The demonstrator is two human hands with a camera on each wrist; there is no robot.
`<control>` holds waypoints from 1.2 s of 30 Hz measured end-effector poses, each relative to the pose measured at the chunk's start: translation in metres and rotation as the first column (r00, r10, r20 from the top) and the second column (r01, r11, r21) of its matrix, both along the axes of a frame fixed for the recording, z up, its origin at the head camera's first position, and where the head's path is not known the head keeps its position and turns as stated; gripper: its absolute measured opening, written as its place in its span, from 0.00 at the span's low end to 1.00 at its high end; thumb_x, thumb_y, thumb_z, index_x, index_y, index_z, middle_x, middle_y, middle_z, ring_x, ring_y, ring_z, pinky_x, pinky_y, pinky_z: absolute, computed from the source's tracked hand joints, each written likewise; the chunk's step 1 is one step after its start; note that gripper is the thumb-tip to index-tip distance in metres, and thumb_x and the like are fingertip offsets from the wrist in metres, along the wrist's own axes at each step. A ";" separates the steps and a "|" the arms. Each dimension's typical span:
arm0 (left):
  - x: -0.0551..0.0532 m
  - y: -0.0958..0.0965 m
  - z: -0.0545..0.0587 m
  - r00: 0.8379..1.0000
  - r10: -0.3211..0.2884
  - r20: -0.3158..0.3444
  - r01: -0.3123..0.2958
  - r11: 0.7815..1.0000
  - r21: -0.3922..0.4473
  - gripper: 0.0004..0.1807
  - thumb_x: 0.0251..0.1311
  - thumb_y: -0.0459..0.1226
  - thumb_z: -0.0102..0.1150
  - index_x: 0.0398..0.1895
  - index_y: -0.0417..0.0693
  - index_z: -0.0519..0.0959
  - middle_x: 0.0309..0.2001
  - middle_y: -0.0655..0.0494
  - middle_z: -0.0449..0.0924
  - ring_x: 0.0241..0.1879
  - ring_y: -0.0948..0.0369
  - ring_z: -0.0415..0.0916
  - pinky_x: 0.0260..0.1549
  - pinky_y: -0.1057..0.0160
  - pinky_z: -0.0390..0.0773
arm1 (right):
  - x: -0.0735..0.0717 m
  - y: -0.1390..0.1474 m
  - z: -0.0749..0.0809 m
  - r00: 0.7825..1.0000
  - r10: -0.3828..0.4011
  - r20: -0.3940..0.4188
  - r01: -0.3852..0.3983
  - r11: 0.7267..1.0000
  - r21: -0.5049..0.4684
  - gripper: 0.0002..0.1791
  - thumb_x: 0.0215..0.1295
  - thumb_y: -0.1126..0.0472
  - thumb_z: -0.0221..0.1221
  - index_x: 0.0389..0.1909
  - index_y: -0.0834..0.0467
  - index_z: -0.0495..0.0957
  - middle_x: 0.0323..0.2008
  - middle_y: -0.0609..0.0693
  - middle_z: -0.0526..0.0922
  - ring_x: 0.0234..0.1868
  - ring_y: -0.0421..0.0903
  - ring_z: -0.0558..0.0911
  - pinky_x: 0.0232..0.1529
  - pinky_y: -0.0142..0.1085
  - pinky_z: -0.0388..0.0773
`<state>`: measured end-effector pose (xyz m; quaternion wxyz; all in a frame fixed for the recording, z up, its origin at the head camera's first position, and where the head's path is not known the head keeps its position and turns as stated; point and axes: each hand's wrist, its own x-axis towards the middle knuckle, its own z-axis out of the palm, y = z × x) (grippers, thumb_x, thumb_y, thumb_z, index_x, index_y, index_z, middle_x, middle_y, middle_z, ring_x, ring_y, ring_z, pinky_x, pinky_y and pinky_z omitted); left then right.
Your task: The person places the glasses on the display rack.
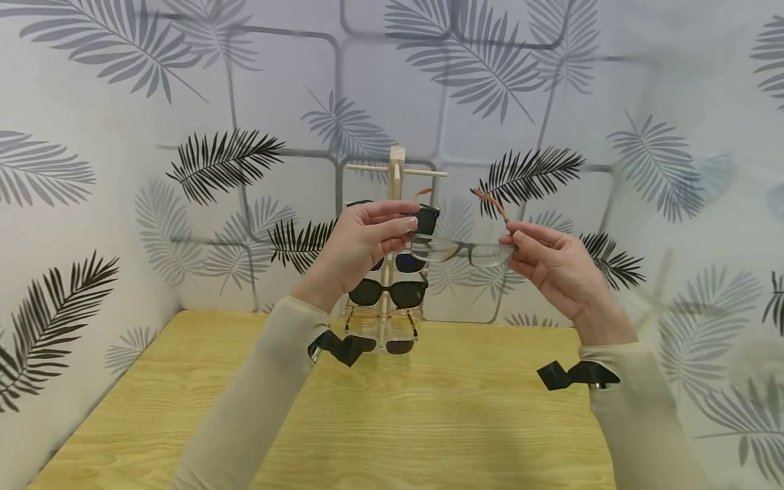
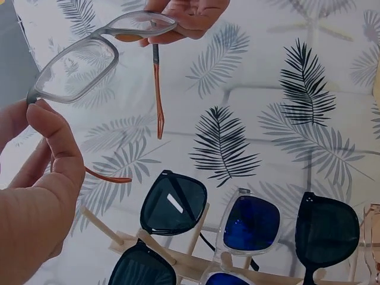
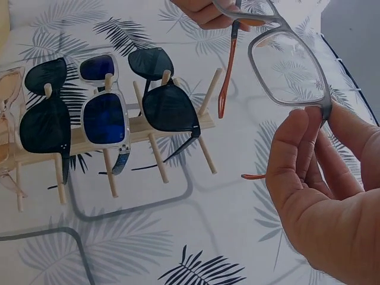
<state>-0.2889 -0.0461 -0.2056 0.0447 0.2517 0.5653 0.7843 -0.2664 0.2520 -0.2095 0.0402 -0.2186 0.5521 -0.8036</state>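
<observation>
A pair of eyeglasses (image 1: 467, 246) with a grey frame, clear lenses and orange temple tips is held up in the air, temples unfolded and pointing toward the back wall. My left hand (image 1: 366, 243) pinches its left end near the hinge, thumb against the frame. At the opposite end, my right hand (image 1: 556, 273) pinches the right hinge between thumb and fingers. The left wrist view shows one clear lens (image 2: 77, 70) close to the left fingertips. Behind the left hand stands a wooden display rack (image 1: 397, 162), partly hidden by it.
Several sunglasses hang on the rack, among them a black pair (image 1: 388, 293), a clear-framed pair with blue lenses (image 3: 104, 117) and a pale orange-tinted pair (image 1: 367, 321). The rack's top peg (image 1: 429, 173) bears nothing. A yellow wood-grain table (image 1: 429, 422) lies below, before a leaf-patterned wall.
</observation>
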 end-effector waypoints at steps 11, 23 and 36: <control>-0.003 -0.014 0.026 0.998 -0.041 0.037 0.038 0.996 0.077 0.10 0.66 0.29 0.58 0.49 0.41 0.82 0.38 0.53 0.81 0.35 0.61 0.79 0.34 0.70 0.80 | -0.006 -0.010 0.027 0.996 0.081 0.022 -0.080 0.996 -0.047 0.12 0.70 0.68 0.55 0.48 0.62 0.84 0.37 0.54 0.88 0.31 0.43 0.83 0.37 0.33 0.84; -0.018 -0.039 0.039 0.999 0.027 0.039 -0.032 0.991 0.131 0.11 0.65 0.28 0.59 0.48 0.38 0.83 0.37 0.52 0.83 0.33 0.60 0.78 0.35 0.68 0.81 | -0.028 -0.040 0.048 0.998 0.035 0.045 -0.034 0.999 -0.003 0.11 0.63 0.67 0.63 0.47 0.60 0.85 0.36 0.53 0.88 0.34 0.45 0.85 0.38 0.34 0.84; -0.040 -0.059 0.045 0.979 0.155 0.130 -0.173 0.974 0.146 0.07 0.59 0.32 0.66 0.41 0.42 0.87 0.34 0.52 0.87 0.30 0.61 0.81 0.31 0.69 0.81 | -0.070 -0.067 0.065 0.993 0.013 0.117 -0.007 0.998 -0.056 0.11 0.65 0.67 0.61 0.47 0.61 0.84 0.35 0.54 0.87 0.30 0.44 0.84 0.36 0.34 0.83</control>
